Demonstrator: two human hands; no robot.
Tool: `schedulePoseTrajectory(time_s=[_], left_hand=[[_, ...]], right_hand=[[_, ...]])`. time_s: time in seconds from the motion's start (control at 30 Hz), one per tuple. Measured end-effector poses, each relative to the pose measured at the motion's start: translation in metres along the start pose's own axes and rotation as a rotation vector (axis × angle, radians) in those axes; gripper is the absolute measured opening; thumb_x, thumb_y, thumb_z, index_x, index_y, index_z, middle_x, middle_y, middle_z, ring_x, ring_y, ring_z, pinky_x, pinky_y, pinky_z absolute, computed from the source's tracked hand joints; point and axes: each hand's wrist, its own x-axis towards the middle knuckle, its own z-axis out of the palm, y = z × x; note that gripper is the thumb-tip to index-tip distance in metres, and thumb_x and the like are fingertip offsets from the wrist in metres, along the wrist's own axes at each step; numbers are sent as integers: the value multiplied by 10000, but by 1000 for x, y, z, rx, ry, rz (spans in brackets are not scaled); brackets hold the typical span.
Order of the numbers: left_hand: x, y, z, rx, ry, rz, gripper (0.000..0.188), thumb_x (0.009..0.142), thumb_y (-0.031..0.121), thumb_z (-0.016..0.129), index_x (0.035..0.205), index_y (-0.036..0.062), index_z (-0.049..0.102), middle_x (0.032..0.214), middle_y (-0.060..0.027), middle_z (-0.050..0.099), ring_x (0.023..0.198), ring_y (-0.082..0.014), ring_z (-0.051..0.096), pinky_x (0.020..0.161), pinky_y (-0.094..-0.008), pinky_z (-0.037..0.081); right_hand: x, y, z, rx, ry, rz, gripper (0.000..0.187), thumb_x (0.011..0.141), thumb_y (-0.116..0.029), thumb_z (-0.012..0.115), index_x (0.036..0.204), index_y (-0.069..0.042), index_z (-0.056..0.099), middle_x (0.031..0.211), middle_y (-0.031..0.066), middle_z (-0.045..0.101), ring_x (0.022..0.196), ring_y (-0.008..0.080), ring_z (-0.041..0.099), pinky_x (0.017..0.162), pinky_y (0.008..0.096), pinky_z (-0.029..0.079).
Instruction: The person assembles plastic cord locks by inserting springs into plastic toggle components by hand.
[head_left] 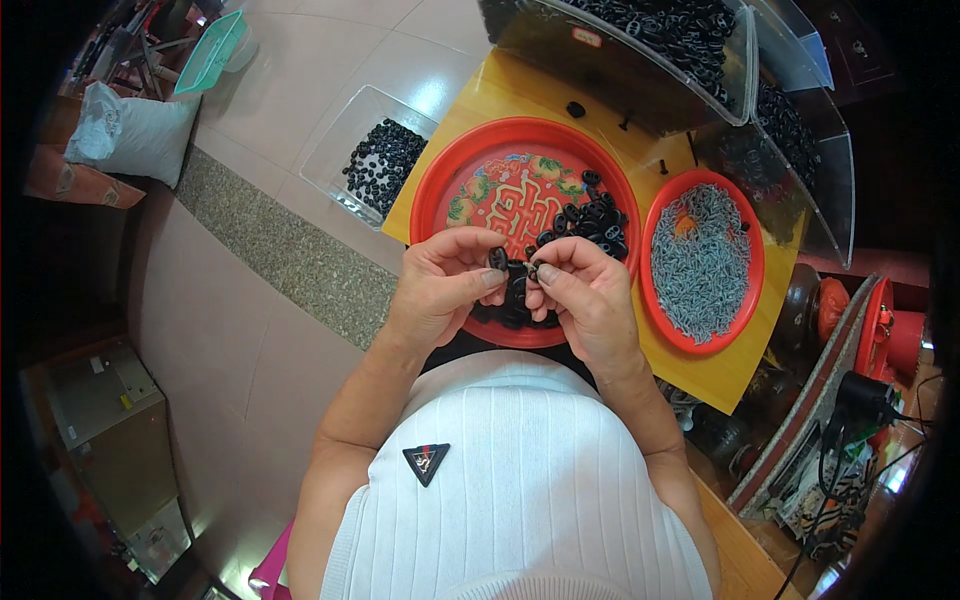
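Note:
Above the near part of a round red tray [425, 180] with a printed pattern, my two hands are close together. My left hand [435, 290] pinches a small black oval plastic part [497, 259] between thumb and fingers. Closed in a pinch beside it, my right hand [592, 300] has a tiny dark piece with a metallic glint at its fingertips, too small to name. Loose black oval parts [603, 217] lie in the tray's right side and under my hands. To the right, a smaller red tray [652, 225] holds many grey screws [700, 270].
Both trays stand on a yellow wooden table [700, 375]. Clear bins of black parts [660, 40] stand at its back right. A clear box [345, 115] with small black pieces sits on the floor to the left. Farther left are a white sack [150, 130] and a green basket [212, 55].

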Motion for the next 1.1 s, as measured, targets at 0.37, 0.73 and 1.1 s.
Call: schedulePoseTrajectory(time_s=[0.37, 0.73, 1.1], left_hand=[[-4, -1, 6, -6, -24, -28, 308, 743, -65, 567, 1048, -27, 544, 841, -111, 583, 696, -153, 555, 617, -258, 457], [-5, -3, 6, 77, -72, -18, 313, 736, -86, 566, 1044, -32, 549, 857, -103, 580, 716, -141, 549, 629, -252, 453], [-5, -4, 9, 255, -105, 21, 287, 749, -61, 569, 1034, -28, 568, 892, -46, 551, 758, -91, 534, 659, -206, 444]], right_hand=[[-4, -5, 7, -279, 63, 0, 76, 794, -29, 543, 859, 9, 541, 693, 23, 557, 561, 52, 518, 478, 180, 430], [-6, -4, 5, -318, 81, -3, 79, 782, -20, 553, 853, 12, 542, 693, 24, 560, 552, 47, 516, 472, 175, 432], [-5, -2, 5, -343, 64, 2, 93, 782, -23, 560, 863, 18, 537, 705, 31, 563, 560, 52, 523, 477, 179, 439]])
